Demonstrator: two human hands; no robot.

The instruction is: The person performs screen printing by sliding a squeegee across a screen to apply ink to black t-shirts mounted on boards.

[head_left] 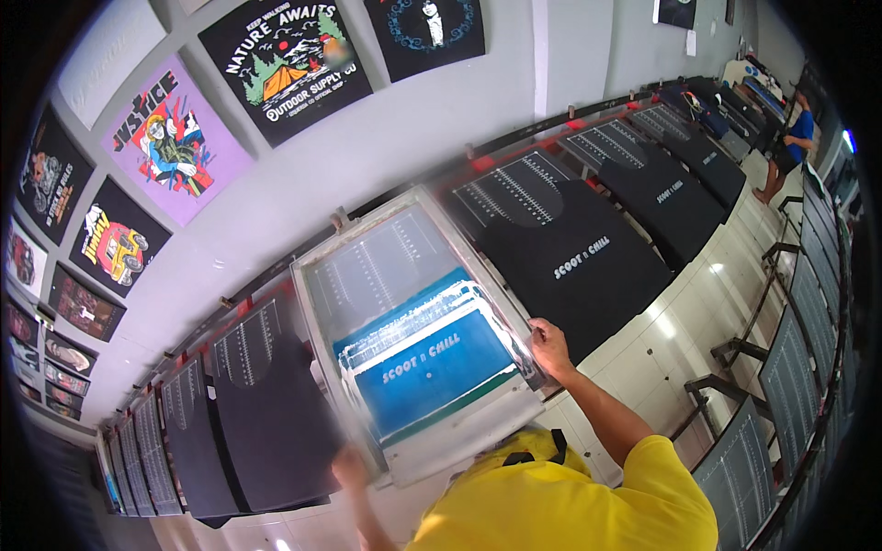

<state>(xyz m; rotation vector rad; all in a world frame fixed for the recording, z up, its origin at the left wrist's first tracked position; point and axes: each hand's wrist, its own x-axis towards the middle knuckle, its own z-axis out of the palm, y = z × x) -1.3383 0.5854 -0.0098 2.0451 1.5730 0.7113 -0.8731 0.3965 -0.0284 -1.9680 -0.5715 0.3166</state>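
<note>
A screen-printing frame (496, 303) spans the middle, its pale rim around a mesh with a blue stencil (432, 386) carrying light lettering. White ink (418, 317) streaks the upper part of the blue area. My right hand (549, 347) is closed on the frame's right side. Smeared by motion, my left hand (349, 468) is beside the lower left corner of the frame; its fingers cannot be made out. Right of the frame, a black shirt (588, 275) with a white lettering print lies on a printing board. Left of it lies a plain dark shirt (271, 422).
More printed black shirts (666, 197) continue along the row to the far right. Plain dark shirts (193, 459) and boards (138, 459) run left. Behind me stands a second row of grey boards (735, 468) on metal supports. A person in blue (799, 133) is far right. Posters (175, 138) cover the wall.
</note>
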